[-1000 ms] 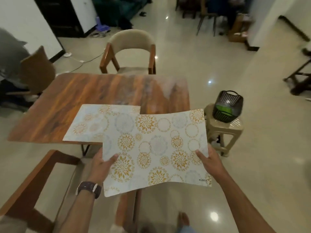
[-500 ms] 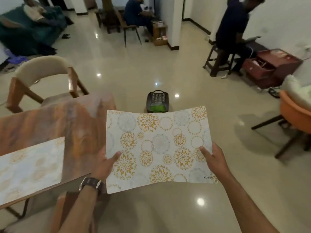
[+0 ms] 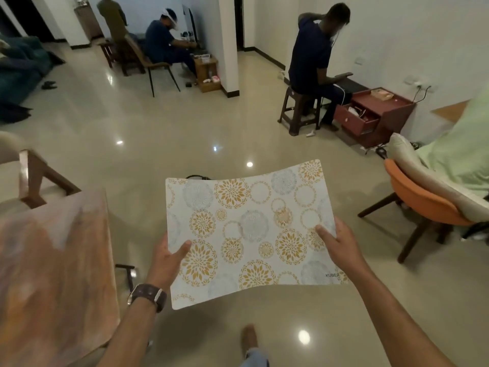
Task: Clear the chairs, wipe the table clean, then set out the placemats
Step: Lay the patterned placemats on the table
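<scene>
The glossy tiled floor (image 3: 164, 133) is filling most of the frame, throwing back small ceiling-light glints. At the left edge, from mid-height to the bottom, the wooden table (image 3: 53, 274) is showing one blurred corner, with a wooden-armed chair (image 3: 34, 178) standing just beyond it at centre left. At the right edge an orange chair (image 3: 423, 205) is carrying pale cushions and a light green cloth. In the upper part of the frame two seated people are bending over their own work, one at upper centre-left (image 3: 164, 43) and one at upper right (image 3: 315, 56) on a dark stool beside a reddish drawer unit (image 3: 375, 115).

In the lower centre, the placemat (image 3: 248, 231), white with gold and grey floral circles, is being held in the air over the floor, to the right of the table and not touching it, bowing slightly in the middle. The left hand (image 3: 165, 260) is grasping its left edge, thumb lying on top; a dark wristwatch (image 3: 148, 296) is sitting on that wrist. The right hand (image 3: 338, 245) is gripping the right edge, thumb on the patterned face. A dark basket handle (image 3: 197, 177) is peeking above the placemat's far edge. A foot (image 3: 250, 336) is showing at the bottom centre.
</scene>
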